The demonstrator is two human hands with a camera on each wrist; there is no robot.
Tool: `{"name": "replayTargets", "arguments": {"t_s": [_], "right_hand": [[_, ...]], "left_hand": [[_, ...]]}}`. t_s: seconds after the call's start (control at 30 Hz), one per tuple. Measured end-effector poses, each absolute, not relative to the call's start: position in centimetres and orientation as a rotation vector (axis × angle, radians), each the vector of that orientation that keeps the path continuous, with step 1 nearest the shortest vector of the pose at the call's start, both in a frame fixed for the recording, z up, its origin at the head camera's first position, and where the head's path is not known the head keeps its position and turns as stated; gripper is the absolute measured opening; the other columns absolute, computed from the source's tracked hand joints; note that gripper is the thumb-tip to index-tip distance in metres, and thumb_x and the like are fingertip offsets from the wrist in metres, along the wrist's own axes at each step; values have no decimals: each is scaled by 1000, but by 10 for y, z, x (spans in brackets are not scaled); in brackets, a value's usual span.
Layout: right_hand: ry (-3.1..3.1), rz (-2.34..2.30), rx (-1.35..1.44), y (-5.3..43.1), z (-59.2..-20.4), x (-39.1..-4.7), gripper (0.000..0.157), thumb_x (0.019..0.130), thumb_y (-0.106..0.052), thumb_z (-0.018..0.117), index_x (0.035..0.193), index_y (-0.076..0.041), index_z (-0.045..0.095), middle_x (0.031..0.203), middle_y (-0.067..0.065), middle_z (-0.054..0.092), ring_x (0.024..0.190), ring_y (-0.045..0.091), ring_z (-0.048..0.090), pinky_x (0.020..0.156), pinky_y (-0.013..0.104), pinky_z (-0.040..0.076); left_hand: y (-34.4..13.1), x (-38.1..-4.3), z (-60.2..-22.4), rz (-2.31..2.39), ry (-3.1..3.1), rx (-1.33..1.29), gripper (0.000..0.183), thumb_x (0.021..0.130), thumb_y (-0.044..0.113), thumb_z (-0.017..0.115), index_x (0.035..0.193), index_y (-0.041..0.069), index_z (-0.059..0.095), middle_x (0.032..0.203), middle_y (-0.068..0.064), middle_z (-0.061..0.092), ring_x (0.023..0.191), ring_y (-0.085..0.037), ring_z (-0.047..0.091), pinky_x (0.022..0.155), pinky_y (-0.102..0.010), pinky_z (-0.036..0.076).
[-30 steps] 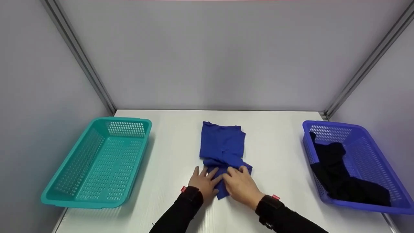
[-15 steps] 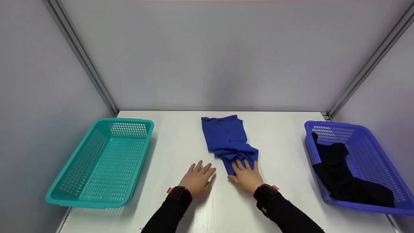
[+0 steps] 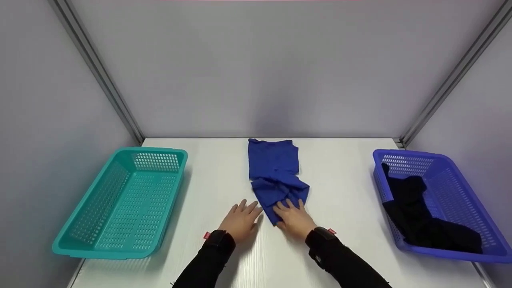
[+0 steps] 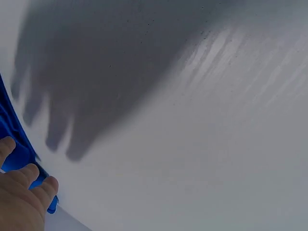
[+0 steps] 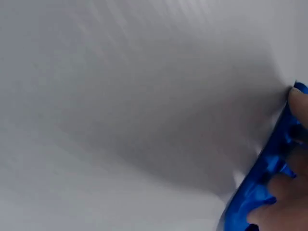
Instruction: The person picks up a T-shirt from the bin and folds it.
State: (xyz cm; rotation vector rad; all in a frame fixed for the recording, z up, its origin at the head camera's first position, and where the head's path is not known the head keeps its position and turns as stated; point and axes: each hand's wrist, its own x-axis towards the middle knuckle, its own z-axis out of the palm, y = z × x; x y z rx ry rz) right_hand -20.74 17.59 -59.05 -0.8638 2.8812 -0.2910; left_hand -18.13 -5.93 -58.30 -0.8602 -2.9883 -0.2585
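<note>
A blue garment (image 3: 273,160) lies on the white table in the head view, its far part flat and roughly square, its near part bunched and skewed. My right hand (image 3: 294,220) rests on that near part with fingers spread. To the left of the cloth, my left hand (image 3: 240,222) is held low over the table, fingers extended and casting a shadow. In the left wrist view a bit of the blue garment (image 4: 19,156) shows behind the fingertips. Wrinkled blue cloth (image 5: 250,190) lies under the fingers in the right wrist view.
A teal plastic basket (image 3: 120,254) with nothing in it stands at the left. At the right, a purple basket (image 3: 460,160) holds black cloth (image 3: 432,224). Pale panels (image 3: 276,72) rise behind the table (image 3: 340,176) and at both sides.
The garment has shifted toward the back of the table. My left hand has come off it and moved left. My right hand's bent fingers have spread out on the near part, which lately swung left.
</note>
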Motion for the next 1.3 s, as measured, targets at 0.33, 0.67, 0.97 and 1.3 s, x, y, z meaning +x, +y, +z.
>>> {"name": "replayTargets", "arguments": {"t_s": [0.33, 0.67, 0.97, 1.3], "right_hand": [[2626, -459, -1168, 192, -582, -204, 45, 88, 15, 55, 123, -5, 74, 139, 14, 63, 139, 43, 48, 117, 63, 28], [2813, -317, -1185, 204, -585, -191, 36, 98, -32, 68, 120, -4, 70, 132, 15, 68, 127, 38, 61, 116, 61, 32], [2917, -126, -1323, 205, -593, -178, 32, 94, -16, 72, 123, -6, 67, 135, 17, 65, 126, 37, 62, 103, 48, 51], [3133, -190, -1374, 213, -597, -175, 18, 83, 0, 73, 94, -10, 63, 90, 6, 74, 81, 24, 73, 68, 38, 59]], "left_hand": [[-56, -175, -584, -63, -3032, -962, 50, 98, 23, 68, 146, 18, 57, 141, -4, 59, 130, -33, 56, 103, -49, 50], [-63, -176, -590, -66, -2874, -1019, 41, 88, 16, 77, 128, 16, 68, 122, -4, 62, 107, -27, 60, 85, -40, 55], [-55, -174, -603, -28, -2769, -911, 18, 89, 0, 71, 105, 8, 67, 104, -9, 61, 86, -25, 62, 68, -33, 57], [-53, -174, -593, -122, -2704, -983, 18, 89, 7, 71, 97, 7, 56, 90, -3, 52, 63, -17, 54, 51, -30, 47]]}}
